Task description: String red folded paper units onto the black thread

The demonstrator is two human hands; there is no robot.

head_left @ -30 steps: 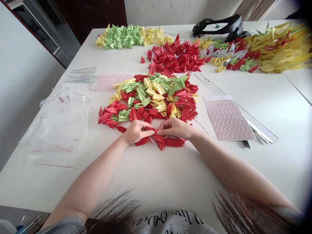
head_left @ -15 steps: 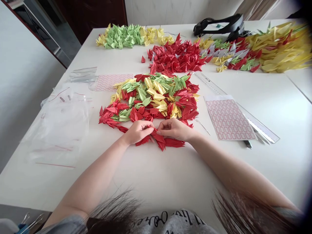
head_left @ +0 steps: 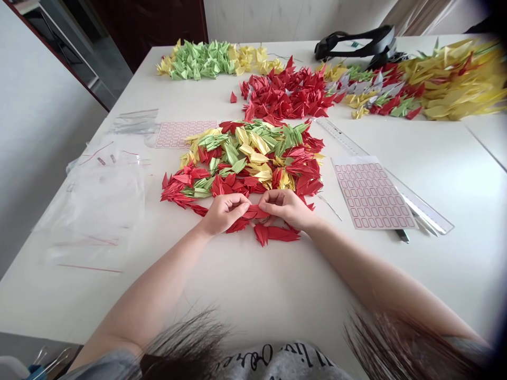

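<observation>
My left hand (head_left: 226, 214) is closed in a pinch at the left end of a red folded paper crane (head_left: 255, 212). My right hand (head_left: 284, 208) pinches its right end, so the paper spans the small gap between my fingertips. Just below, more red folded paper cranes (head_left: 277, 233) lie on the white table (head_left: 222, 295). Directly beyond both hands spreads a mixed pile of red, yellow and green folded paper cranes (head_left: 253, 153). A thin needle-like strand (head_left: 330, 207) lies to the right of my right hand.
Clear plastic bags (head_left: 95, 206) cover the left side. On the right are a label sheet (head_left: 374, 195), a ruler (head_left: 425, 208) and a dark-tipped tool (head_left: 403, 235). Further back are a red pile (head_left: 287, 89), a green pile (head_left: 202, 59), long yellow bunches (head_left: 455, 84) and a black headset (head_left: 356, 43).
My hands have drawn slightly apart, and the red crane now stretches level between them. A red crane that hung below my fingers now rests on the table.
</observation>
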